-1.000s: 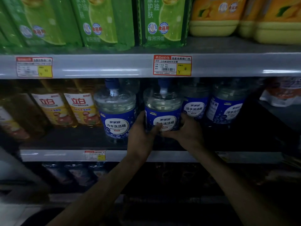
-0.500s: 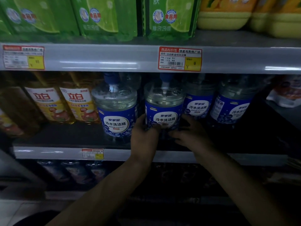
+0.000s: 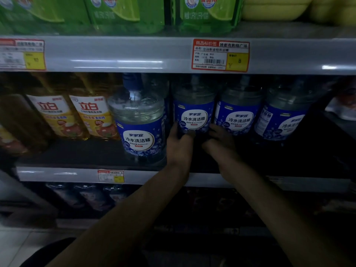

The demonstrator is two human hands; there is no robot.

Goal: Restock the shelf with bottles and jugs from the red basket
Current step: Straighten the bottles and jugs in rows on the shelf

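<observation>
We have the jug point(image 3: 194, 116) upright on the middle shelf point(image 3: 57, 175), set back level with the neighbour jug point(image 3: 238, 118) just beside it on the right, probably so the blue labels face out in one line. Our left hand point(image 3: 179, 143) curls round its lower left side with the thumb on the front, low down where a full jug seems easiest to steer. Our right hand point(image 3: 219, 139) lies against its lower right, but in the dark we cannot tell whether those fingers clasp or only press.
</observation>
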